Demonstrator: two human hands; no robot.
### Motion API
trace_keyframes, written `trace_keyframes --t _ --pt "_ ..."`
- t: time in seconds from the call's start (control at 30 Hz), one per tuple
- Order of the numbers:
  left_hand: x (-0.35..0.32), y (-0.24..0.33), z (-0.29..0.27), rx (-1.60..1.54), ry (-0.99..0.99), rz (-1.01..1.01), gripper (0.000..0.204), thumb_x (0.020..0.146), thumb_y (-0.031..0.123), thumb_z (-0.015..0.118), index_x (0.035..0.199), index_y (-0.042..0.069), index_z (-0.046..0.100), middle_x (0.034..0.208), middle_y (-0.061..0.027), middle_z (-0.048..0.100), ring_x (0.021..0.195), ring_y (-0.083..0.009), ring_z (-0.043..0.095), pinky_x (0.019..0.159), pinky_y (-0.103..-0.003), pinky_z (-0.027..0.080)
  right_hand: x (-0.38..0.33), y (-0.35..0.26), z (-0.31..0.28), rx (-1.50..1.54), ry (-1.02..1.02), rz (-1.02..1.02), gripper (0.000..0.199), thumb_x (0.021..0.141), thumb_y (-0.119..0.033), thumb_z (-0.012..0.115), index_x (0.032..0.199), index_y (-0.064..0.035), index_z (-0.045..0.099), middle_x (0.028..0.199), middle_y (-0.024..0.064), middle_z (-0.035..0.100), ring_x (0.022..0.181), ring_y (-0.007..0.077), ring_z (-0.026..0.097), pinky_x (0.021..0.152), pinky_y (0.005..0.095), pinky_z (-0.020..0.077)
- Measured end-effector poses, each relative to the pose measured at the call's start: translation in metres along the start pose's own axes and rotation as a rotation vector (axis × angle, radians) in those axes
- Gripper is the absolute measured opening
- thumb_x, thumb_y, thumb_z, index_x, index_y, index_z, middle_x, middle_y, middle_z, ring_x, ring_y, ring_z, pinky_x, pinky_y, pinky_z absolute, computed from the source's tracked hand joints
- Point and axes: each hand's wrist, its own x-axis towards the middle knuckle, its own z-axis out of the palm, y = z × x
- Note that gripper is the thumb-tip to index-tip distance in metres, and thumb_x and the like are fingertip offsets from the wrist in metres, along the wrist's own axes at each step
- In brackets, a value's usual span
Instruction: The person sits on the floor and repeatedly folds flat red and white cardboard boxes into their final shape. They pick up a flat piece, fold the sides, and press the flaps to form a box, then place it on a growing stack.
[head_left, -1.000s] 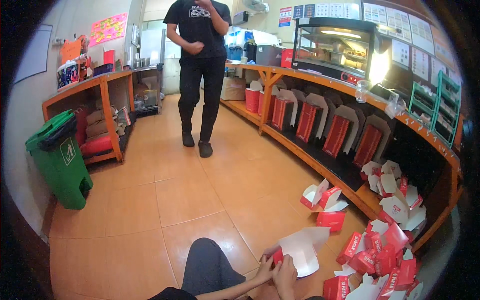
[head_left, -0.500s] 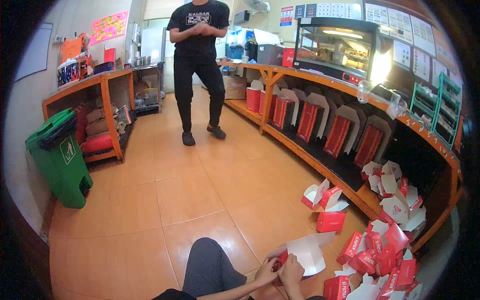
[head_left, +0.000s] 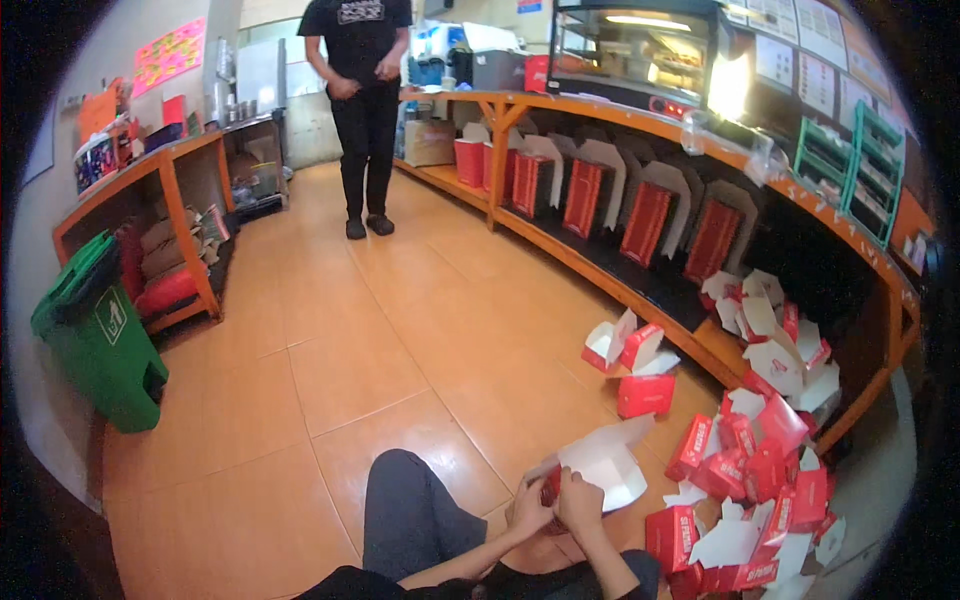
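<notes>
A red-and-white cardboard food box [head_left: 612, 472] is between my hands, close to my knees, with its white inside showing and its flaps standing open. My left hand [head_left: 530, 508] grips the near red side, fingers curled round the edge. Right beside it, my right hand [head_left: 580, 500] is closed on the same side of the box. Both sets of fingertips are partly hidden by the carton and by each other. Off to the right, a heap of folded red-and-white boxes [head_left: 765, 450] lies on the floor.
A few more boxes [head_left: 645, 395] sit on the tiles ahead. Large red-and-black cartons [head_left: 585, 200] line the shelf under the wooden counter [head_left: 620, 112], which holds a lit display case [head_left: 640, 50]. A green bin [head_left: 105, 340] stands left. Another person [head_left: 365, 110] stands on the floor ahead.
The view has tilted and turned slightly right. The other person has brought their feet together and lowered their hands. My hands remain on the box.
</notes>
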Motion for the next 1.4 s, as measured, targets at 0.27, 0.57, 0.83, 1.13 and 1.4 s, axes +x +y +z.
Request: trace_keyframes --t 0.27,0.57,0.83,1.13,1.4 --pt "0.003 0.0 -0.004 0.005 -0.069 -0.018 0.064 0.071 0.04 0.073 0.127 0.015 0.056 0.129 -0.0142 0.051 0.115 -0.0339 0.054 0.093 -0.044 0.047 0.001 0.0 0.003 -0.019 -0.015 0.037 0.034 0.068 -0.014 0.067 0.097 -0.0039 0.053 0.079 0.0153 0.063 0.064 0.0345 0.066 0.055 0.0444 0.0533" --pt "0.009 -0.017 0.009 0.113 -0.224 0.015 0.081 0.07 0.036 0.073 0.137 0.007 0.039 0.126 -0.0227 0.051 0.114 -0.0383 0.054 0.094 -0.044 0.046 0.007 0.011 0.014 0.118 0.081 0.069 0.021 0.074 -0.017 0.059 0.09 -0.003 0.056 0.077 0.0178 0.063 0.062 0.0361 0.064 0.054 0.0451 0.0523" --pt "0.013 -0.006 0.0 0.103 -0.424 -0.106 0.094 0.07 0.036 0.07 0.143 -0.002 0.024 0.136 -0.0324 0.04 0.122 -0.0441 0.047 0.098 -0.047 0.042 0.005 0.007 0.013 0.189 0.191 0.048 0.017 0.072 -0.014 0.059 0.085 -0.0019 0.057 0.075 0.0177 0.062 0.06 0.0365 0.063 0.053 0.0453 0.0511" --pt "0.008 -0.034 0.03 0.102 -0.177 0.215 0.096 0.065 0.039 0.076 0.138 0.0 0.027 0.127 -0.0302 0.044 0.123 -0.046 0.04 0.1 -0.05 0.04 0.006 0.005 0.014 0.277 0.138 0.119 0.018 0.076 -0.015 0.056 0.091 -0.0045 0.059 0.075 0.0207 0.064 0.065 0.0398 0.063 0.057 0.0479 0.0515" --pt "0.018 -0.04 0.019 -0.226 -0.304 0.18 0.073 0.082 0.015 0.064 0.143 0.007 0.025 0.136 -0.0175 0.039 0.12 -0.026 0.047 0.092 -0.037 0.047 0.0 0.053 0.009 0.265 0.126 0.411 0.036 0.086 -0.032 0.053 0.104 -0.0019 0.061 0.098 0.0242 0.064 0.092 0.0404 0.062 0.084 0.0505 0.0473"
